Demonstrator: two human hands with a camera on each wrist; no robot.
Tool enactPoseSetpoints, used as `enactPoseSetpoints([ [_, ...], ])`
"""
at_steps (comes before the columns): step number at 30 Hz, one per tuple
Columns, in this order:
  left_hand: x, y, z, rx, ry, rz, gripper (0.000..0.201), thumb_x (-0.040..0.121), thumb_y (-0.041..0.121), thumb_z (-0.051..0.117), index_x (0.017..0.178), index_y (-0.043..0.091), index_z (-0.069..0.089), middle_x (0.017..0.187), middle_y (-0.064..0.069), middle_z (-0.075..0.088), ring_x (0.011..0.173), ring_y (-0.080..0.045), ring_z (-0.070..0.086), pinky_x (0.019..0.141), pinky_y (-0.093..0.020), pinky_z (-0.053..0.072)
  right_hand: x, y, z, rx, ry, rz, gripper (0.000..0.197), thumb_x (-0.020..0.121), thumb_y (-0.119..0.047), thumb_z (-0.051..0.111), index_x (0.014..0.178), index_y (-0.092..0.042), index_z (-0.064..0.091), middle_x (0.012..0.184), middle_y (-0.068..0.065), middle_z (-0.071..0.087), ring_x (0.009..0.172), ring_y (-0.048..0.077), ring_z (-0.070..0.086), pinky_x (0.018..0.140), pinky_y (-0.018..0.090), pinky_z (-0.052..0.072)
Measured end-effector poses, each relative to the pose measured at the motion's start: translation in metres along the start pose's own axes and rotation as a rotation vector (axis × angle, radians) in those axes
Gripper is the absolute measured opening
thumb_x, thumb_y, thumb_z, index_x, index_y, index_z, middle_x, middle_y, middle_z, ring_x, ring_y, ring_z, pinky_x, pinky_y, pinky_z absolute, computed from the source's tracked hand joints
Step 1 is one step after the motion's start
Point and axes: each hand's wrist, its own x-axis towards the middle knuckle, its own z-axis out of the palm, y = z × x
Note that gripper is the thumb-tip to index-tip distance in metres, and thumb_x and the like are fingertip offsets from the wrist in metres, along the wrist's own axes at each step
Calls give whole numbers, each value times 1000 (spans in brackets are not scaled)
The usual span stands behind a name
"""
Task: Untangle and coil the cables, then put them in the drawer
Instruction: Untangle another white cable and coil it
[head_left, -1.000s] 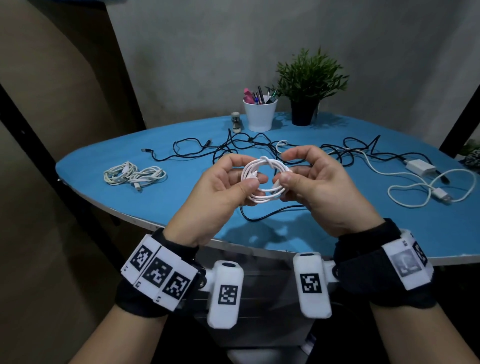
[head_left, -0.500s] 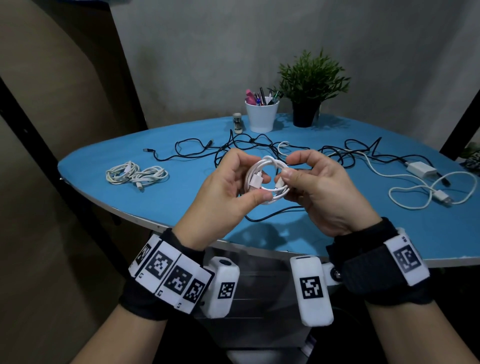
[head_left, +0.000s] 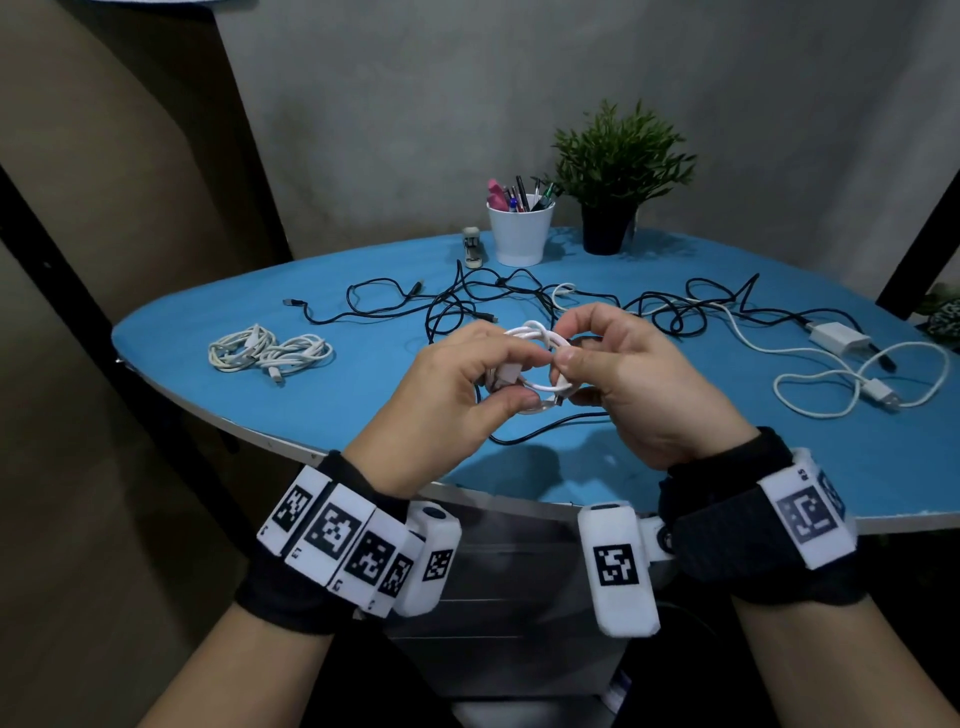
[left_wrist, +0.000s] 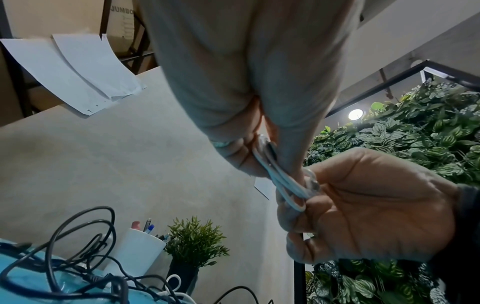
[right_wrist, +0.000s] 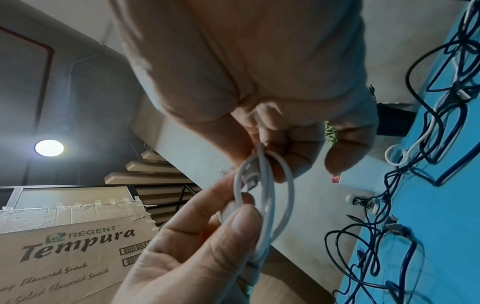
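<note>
White coiled cable (head_left: 537, 358) is pinched between thumb and fingertips of both the left hand (head_left: 447, 400) and right hand (head_left: 634, 384), its loop standing roughly upright, held above the near edge of the blue table (head_left: 363, 374). Tangled black cables (head_left: 467, 301) lie beyond.

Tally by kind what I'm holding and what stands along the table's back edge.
White cable coil: 1
Pen cup: 1
Potted plant: 1
Stapler: 1
Total: 4
</note>
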Motion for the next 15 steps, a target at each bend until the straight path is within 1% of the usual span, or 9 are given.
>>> enactPoseSetpoints([
  [1, 0, 0, 0, 2, -5, -1, 27, 76, 19, 70, 102, 25, 66, 90, -8, 61, 84, -18, 57, 78, -31, 48, 0, 0, 0, -15, -9, -6, 22, 91, 3, 48, 83, -18, 51, 53, -8, 57, 58, 12, 47, 61, 27, 35],
  [3, 0, 0, 1, -2, -12, 1, 26, 76, 18, 69, 100, 26, 65, 90, -6, 60, 84, -14, 56, 79, -23, 46, -1, 0, 0, -42, -23, -28, 23, 91, 3, 46, 85, -18, 51, 53, -9, 55, 58, 12, 45, 60, 27, 35],
  [4, 0, 0, 0, -17, -12, -6, 25, 76, 18, 69, 99, 26, 65, 91, -4, 60, 86, -12, 56, 80, -20, 45, -1, 1, 0, -54, -32, -50, 23, 92, 2, 45, 86, -19, 51, 53, -10, 55, 59, 13, 44, 61, 29, 35],
  [5, 0, 0, 0, -45, -12, -23, 25, 76, 18, 69, 98, 27, 65, 93, -2, 61, 87, -11, 56, 82, -20, 45, -2, 1, -1, -68, -46, -80, 21, 92, 0, 46, 87, -20, 51, 55, -10, 54, 61, 15, 43, 62, 32, 35],
  [6, 0, 0, -1, -82, -13, -50, 24, 76, 19, 70, 98, 28, 65, 95, 1, 61, 89, -11, 57, 84, -23, 46, -3, 2, -1, -89, -64, -114, 16, 91, -6, 47, 88, -21, 51, 59, -8, 53, 63, 16, 43, 64, 34, 36],
  [8, 1, 0, -3, -166, -18, -100, 23, 76, 24, 70, 97, 29, 66, 97, 5, 62, 91, -12, 59, 88, -34, 49, -5, 2, -2, -131, -89, -174, 9, 88, -15, 49, 92, -22, 50, 64, -9, 52, 65, 13, 45, 66, 35, 40],
  [10, 2, 1, -4, -240, -12, -134, 23, 74, 29, 69, 97, 30, 66, 99, 5, 64, 94, -14, 60, 91, -45, 50, -5, 2, -1, -126, -81, -210, 10, 93, -11, 49, 97, -21, 49, 61, -15, 55, 63, 7, 49, 69, 34, 45],
  [12, 2, 2, -4, -295, -4, -163, 24, 74, 27, 70, 98, 27, 66, 101, 1, 64, 96, -15, 61, 92, -48, 50, -5, 4, 1, -70, -71, -229, 16, 96, -5, 46, 100, -20, 47, 62, -16, 60, 62, 6, 54, 70, 35, 49],
  [15, 3, 3, -3, -360, 1, -196, 23, 76, 15, 70, 98, 22, 66, 102, -8, 64, 98, -17, 61, 93, -47, 50, -6, 6, 3, 3, -62, -254, 20, 95, -4, 48, 100, -24, 46, 64, -12, 60, 63, 9, 57, 74, 39, 53],
])
